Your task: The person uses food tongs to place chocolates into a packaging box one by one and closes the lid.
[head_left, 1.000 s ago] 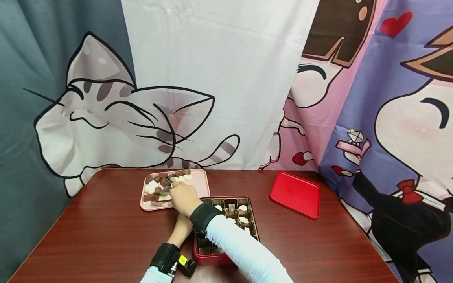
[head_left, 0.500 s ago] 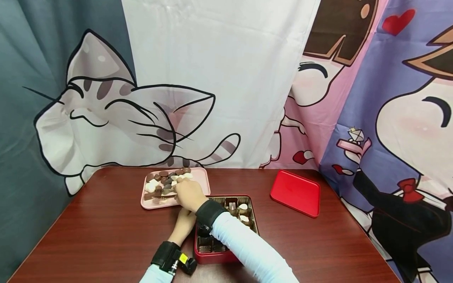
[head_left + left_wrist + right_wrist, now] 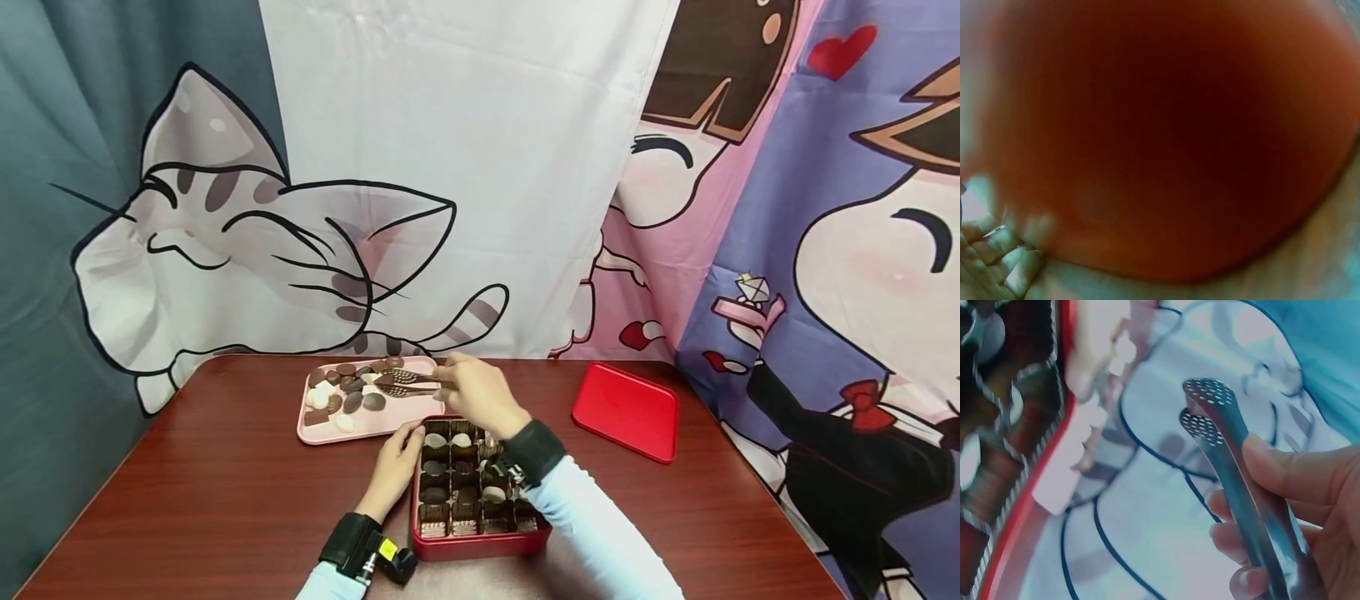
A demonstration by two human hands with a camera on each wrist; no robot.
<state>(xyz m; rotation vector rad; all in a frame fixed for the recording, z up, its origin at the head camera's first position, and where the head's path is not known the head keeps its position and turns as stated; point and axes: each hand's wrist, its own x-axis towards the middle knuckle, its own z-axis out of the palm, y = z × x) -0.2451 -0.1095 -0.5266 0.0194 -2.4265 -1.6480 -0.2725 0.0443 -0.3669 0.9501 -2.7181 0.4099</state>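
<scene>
Your right hand [image 3: 483,396] grips perforated metal tongs [image 3: 1266,515]; left hand [image 3: 392,472] relaxed against part-filled red box [image 3: 480,547]; pink tray [image 3: 411,408] holds rounded pieces [image 3: 373,402].

Printed cloth [image 3: 487,125] hangs behind the reddish-brown desk [image 3: 225,467] — a smiling cat [image 3: 225,283] leftward, cartoon figures [image 3: 862,275] on the right.

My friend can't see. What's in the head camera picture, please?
A right hand holds tongs near a pink tray of what look like chocolates; the left hand touches a partly filled red box. A red lid lies to the right, and a cat-print curtain hangs behind.
</scene>
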